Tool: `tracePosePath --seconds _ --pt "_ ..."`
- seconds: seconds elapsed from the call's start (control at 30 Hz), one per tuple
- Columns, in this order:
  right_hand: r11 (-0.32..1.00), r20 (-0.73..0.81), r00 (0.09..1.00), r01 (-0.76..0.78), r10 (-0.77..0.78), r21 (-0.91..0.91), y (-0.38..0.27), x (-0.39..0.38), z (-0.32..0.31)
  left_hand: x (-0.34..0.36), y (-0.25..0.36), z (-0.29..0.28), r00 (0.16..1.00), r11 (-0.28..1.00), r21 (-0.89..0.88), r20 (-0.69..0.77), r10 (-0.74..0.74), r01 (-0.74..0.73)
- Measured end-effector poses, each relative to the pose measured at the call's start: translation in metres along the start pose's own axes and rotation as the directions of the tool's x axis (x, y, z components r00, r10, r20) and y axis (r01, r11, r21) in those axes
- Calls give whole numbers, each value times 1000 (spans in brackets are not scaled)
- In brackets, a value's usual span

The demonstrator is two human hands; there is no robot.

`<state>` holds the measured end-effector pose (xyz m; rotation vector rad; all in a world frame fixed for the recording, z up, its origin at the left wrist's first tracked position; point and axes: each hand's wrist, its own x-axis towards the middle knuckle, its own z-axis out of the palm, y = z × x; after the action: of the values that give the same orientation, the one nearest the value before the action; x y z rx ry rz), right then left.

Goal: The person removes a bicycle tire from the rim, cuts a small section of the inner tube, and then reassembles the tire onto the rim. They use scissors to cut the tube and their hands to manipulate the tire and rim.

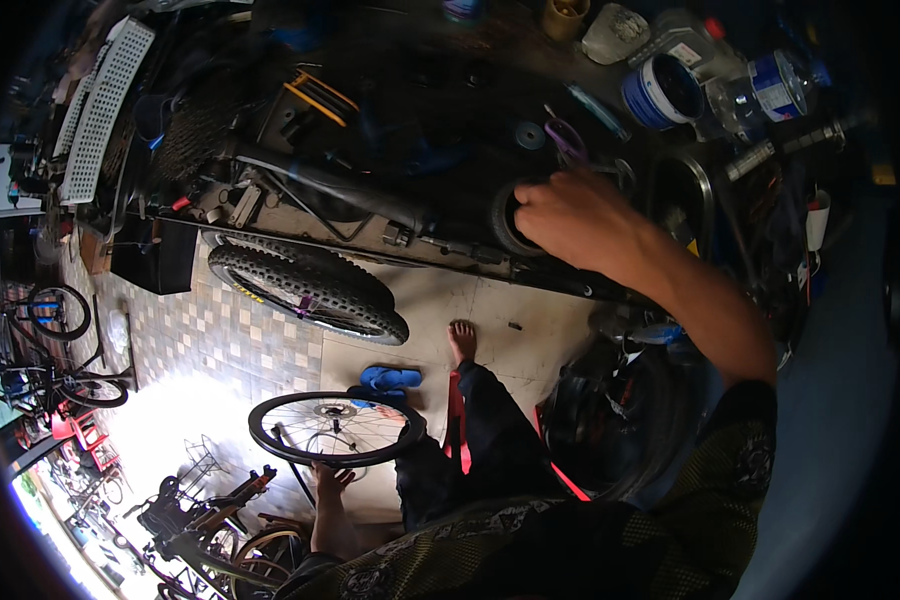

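Bench: our landmark is the workbench [368, 232], its front edge running across the view above the floor
Right hand: over the workbench's right half, our right hand [567, 215] curls its fingers at the rim of a dark ring [503, 222]; we cannot tell whether it is pinched or only touched
Left hand: well out from the workbench's front, our left hand [332, 480] is loosely open, fingers spread by the rim of a thin wheel [336, 411]; how much weight it bears, we cannot tell
Thin wheel: in front of the workbench, tilted nearly flat beside our leg, probably so that leg and hand steady it together
Fat tyres: close before the workbench's front edge, the knobbly tyres [310, 285] seem parked there to leave standing space
Room: pale floor shows between workbench and thin wheel, bounded by blue sandals [390, 377] and our bare foot [460, 342]
Tight side: at the workbench's right, a dark wheel [610, 430] crowds our right elbow's side
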<state>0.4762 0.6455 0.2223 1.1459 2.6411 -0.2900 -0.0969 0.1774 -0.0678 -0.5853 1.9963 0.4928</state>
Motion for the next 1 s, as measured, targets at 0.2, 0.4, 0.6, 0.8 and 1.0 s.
tracePosePath --seconds 0.2,0.4,0.6,0.8,1.0 --pt "999 -74 997 -29 31 22 -2 -7 20 6 12 -5 998 999 5 32 52 -52" --pt "989 -37 997 -55 61 134 2 -2 14 18 3 -6 997 998 -36 51 55 -53" --pt "930 -145 971 -133 192 343 17 -21 -12 22 4 -14 997 997 -44 -26 69 -71" --pt "908 -503 790 -156 352 390 3 -11 -38 18 -7 -10 976 971 -102 -10 218 -218" --pt "-114 -12 968 42 251 993 -112 -11 6 64 -27 -20 941 924 -185 -110 320 -336"
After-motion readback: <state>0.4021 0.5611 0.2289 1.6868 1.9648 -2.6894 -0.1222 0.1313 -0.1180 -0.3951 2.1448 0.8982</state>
